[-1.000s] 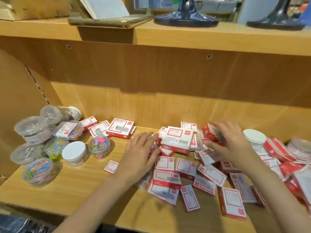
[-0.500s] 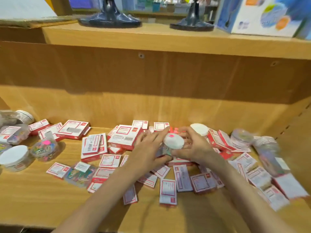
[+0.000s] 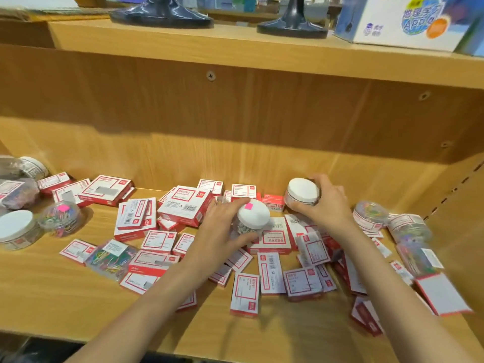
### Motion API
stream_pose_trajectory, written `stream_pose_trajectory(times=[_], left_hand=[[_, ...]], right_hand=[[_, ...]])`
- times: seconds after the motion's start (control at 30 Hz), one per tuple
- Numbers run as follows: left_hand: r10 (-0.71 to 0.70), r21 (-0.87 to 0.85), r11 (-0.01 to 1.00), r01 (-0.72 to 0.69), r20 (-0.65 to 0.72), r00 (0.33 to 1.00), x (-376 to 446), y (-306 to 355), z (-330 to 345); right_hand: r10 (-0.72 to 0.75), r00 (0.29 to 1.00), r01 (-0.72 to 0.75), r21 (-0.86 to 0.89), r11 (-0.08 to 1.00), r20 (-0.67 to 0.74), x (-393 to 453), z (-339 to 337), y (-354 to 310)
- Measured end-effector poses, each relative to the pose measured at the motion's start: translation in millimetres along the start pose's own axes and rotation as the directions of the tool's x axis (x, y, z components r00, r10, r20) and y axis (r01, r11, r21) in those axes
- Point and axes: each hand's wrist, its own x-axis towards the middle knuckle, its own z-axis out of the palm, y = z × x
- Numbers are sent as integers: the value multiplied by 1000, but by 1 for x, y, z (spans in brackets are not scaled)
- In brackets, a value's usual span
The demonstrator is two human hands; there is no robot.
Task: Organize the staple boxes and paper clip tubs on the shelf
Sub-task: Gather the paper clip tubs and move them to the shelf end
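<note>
Several red-and-white staple boxes point(image 3: 184, 206) lie scattered over the middle and right of the wooden shelf point(image 3: 65, 289). My left hand point(image 3: 220, 229) grips a clear paper clip tub with a white lid and a pink sticker point(image 3: 253, 214) just above the boxes. My right hand point(image 3: 320, 205) holds a second white-lidded tub point(image 3: 302, 192) further back and to the right. More tubs stand at the far left, one white-lidded point(image 3: 14, 227) and one with coloured clips point(image 3: 61, 217). Other clear tubs of clips point(image 3: 370, 213) lie at the right.
A flat clear case of coloured clips point(image 3: 111, 258) lies among the boxes at front left. The shelf's right side wall point(image 3: 461, 205) stands close to the right-hand tubs. On the upper shelf are two dark stands point(image 3: 159, 14) and a printed carton point(image 3: 400, 19).
The view has swung right. Both hands were on the pink-stickered tub; now my left hand holds it alone, and my right hand has taken hold of a second white-lidded tub behind it.
</note>
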Motion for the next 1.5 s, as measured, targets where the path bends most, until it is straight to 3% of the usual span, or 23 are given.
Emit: stream_pose_trajectory(times=[0.13, 0.23, 0.27, 0.4, 0.53, 0.67, 0.83, 1.0, 1.2, 1.37, 1.43, 1.5], left_hand=[[-39, -39, 999, 30, -244, 969, -23, -7, -36], [-144, -109, 988, 109, -397, 907, -44, -31, -81], [-168, -94, 986, 140, -442, 881, -50, -41, -98], [-293, -50, 944, 325, -577, 763, -95, -91, -154], [-391, 27, 866, 500, -588, 708, -152, -131, -186], [-410, 194, 795, 575, -527, 744, -188, -170, -216], [-233, 524, 687, 504, -498, 836, -196, -189, -237], [-284, 491, 699, 520, -478, 832, -194, -208, -249], [-333, 477, 702, 529, -437, 836, -189, -213, -258], [-152, 422, 825, 376, -476, 866, -183, -192, -248], [-109, 373, 876, 305, -463, 879, -177, -183, -238], [-107, 319, 911, 261, -429, 897, -167, -177, -225]], right_hand=[[-104, 992, 99, 65, 993, 74, -3, 6, -40], [-51, 957, -107, 510, 854, 285, -6, 26, -93], [-90, 940, -115, 552, 826, 329, -6, 38, -110], [-303, 858, 95, 451, 887, 415, -9, 98, -181], [-430, 767, 160, 507, 847, 477, -19, 165, -240], [-540, 693, 308, 481, 820, 478, -33, 225, -299], [-670, 592, 559, 370, 742, 449, -51, 279, -336], [-689, 657, 549, 432, 716, 308, -59, 294, -349], [-712, 641, 589, 411, 695, 287, -60, 288, -350], [-595, 774, 485, 402, 776, 217, -51, 243, -297], [-523, 841, 460, 322, 828, 143, -43, 220, -265], [-428, 885, 379, 250, 891, 183, -39, 191, -232]])
